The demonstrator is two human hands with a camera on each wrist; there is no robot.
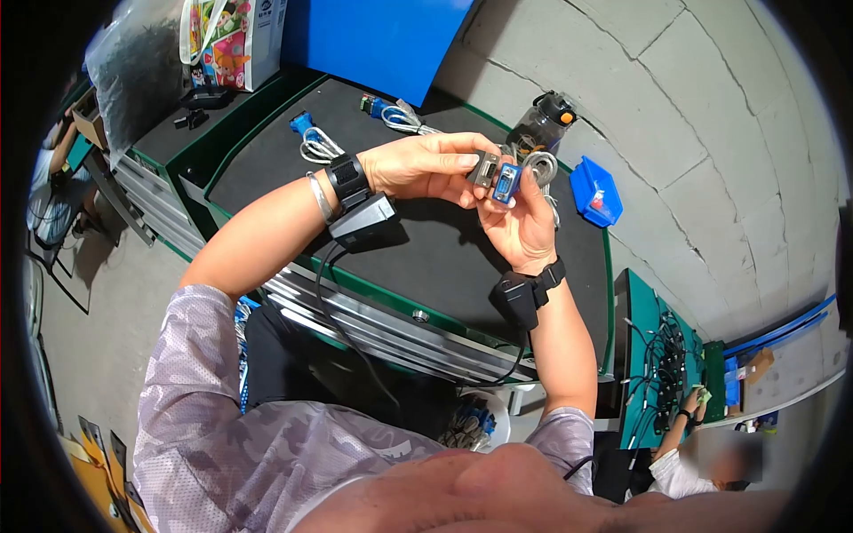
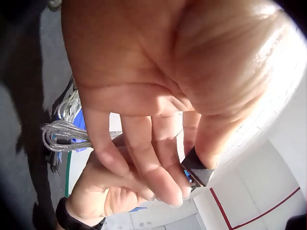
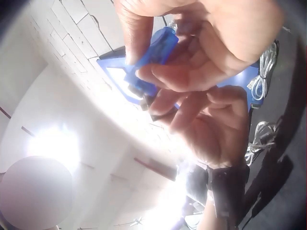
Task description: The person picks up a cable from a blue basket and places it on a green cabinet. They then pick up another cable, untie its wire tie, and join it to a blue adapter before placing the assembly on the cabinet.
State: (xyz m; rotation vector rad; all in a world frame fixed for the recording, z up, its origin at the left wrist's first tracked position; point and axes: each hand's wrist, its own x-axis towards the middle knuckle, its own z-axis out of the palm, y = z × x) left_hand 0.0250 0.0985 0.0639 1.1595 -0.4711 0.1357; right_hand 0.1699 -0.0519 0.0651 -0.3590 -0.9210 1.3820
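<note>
Thumb and fingers of my left hand (image 1: 435, 167) pinch a small dark grey serial connector (image 1: 485, 169), its metal socket face showing in the head view. Close beside it, my right hand (image 1: 524, 222) grips a translucent blue serial plug (image 1: 506, 183) between thumb and fingers. A looped grey cable (image 1: 542, 163) hangs by the right fingers. In the left wrist view the dark connector (image 2: 196, 167) shows under the thumb, with the left fingers overlapping the right hand (image 2: 108, 194). From the right wrist, the blue plug (image 3: 158, 50) appears with its end close to the dark piece (image 3: 160, 115).
Two coiled cables with blue plugs (image 1: 306, 129) (image 1: 382, 108) lie on the dark mat (image 1: 275, 195). Behind the hands stand a dark bottle (image 1: 538, 124) and a blue bin (image 1: 595, 192). A bucket of connectors (image 1: 471, 422) sits below the bench. Another person works at the right.
</note>
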